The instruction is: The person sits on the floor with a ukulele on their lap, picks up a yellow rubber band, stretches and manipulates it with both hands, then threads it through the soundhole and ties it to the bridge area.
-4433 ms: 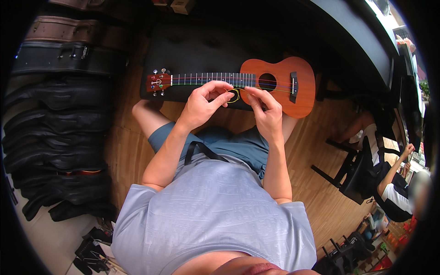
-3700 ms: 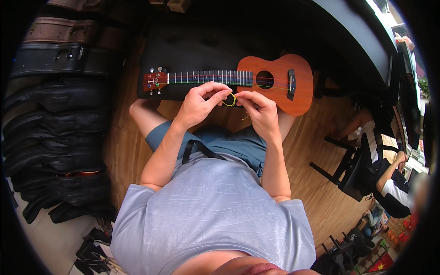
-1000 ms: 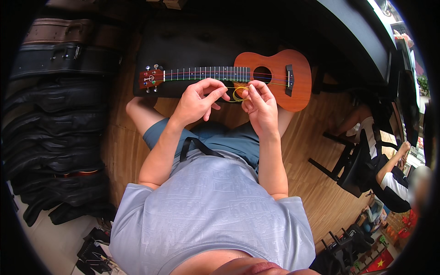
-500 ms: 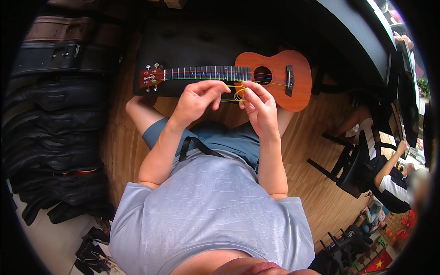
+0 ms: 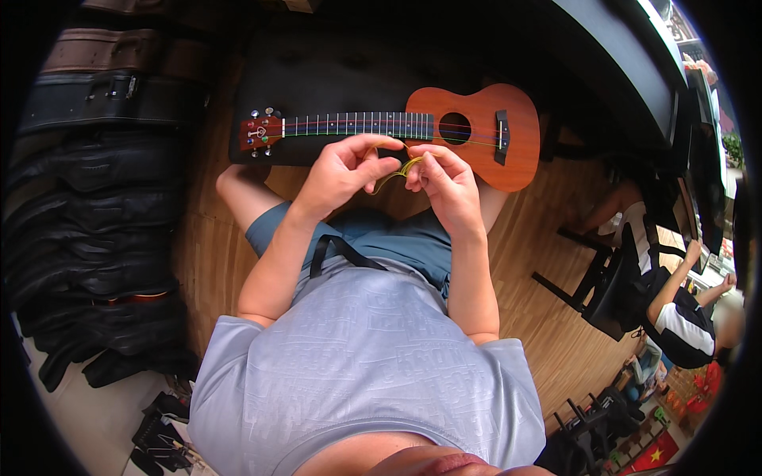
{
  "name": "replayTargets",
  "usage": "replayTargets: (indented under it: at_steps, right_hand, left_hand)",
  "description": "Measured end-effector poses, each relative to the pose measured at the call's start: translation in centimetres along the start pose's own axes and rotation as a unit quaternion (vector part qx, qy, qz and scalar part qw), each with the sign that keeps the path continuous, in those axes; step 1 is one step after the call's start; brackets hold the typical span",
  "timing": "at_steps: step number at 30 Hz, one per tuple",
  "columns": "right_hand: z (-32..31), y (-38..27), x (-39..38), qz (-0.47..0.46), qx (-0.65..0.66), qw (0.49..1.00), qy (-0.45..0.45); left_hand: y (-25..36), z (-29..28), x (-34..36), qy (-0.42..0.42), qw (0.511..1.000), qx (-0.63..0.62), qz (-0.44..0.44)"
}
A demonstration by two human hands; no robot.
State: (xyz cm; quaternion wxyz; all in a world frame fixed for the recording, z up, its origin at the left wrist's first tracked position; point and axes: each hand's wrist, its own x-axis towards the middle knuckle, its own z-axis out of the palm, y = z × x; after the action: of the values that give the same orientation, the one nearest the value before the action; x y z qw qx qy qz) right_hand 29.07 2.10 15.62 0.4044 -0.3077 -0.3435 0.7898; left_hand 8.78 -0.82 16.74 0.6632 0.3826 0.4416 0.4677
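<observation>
A thin yellow-green string (image 5: 409, 166), gathered in loose loops, runs between my two hands above my lap. My right hand (image 5: 451, 190) pinches the loops between thumb and fingers. Facing it, my left hand (image 5: 340, 176) is closed with thumb and index finger close together, and strands of the string pass into its fingertips. Just beyond my hands, a brown wooden ukulele (image 5: 508, 151) lies face up, its headstock (image 5: 257, 133) to the left and its body to the right. Coloured strings stretch along its fretboard; my fingertips overlap its lower edge in view.
The ukulele rests on a black padded bench (image 5: 317, 67). Black instrument cases (image 5: 103, 174) are stacked along the left. A large dark piece of furniture (image 5: 611, 55) curves across the upper right. At the right, another person (image 5: 675, 317) sits on a black seat.
My left fingers have come nearer my right hand, and the string's loops now spread between both hands. The ukulele has barely shifted. The other person's arms have moved.
</observation>
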Motion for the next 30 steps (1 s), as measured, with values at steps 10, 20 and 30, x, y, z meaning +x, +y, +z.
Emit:
replayTargets:
  at_steps: [10, 20, 30]
  right_hand:
    - [-0.2, 0.5, 0.1, 0.007, 0.038, 0.999, 0.011]
    - [-0.3, 0.1, 0.5, 0.001, 0.068, 0.996, 0.063]
    - [-0.5, 0.5, 0.4, -0.027, 0.052, 0.994, 0.088]
  left_hand:
    - [-0.7, 0.2, 0.4, 0.028, 0.999, 0.021, -0.003]
    - [-0.8, 0.3, 0.6, 0.036, 0.994, -0.1, 0.0]
    - [-0.4, -1.5, 0.4, -0.002, 0.991, -0.137, 0.002]
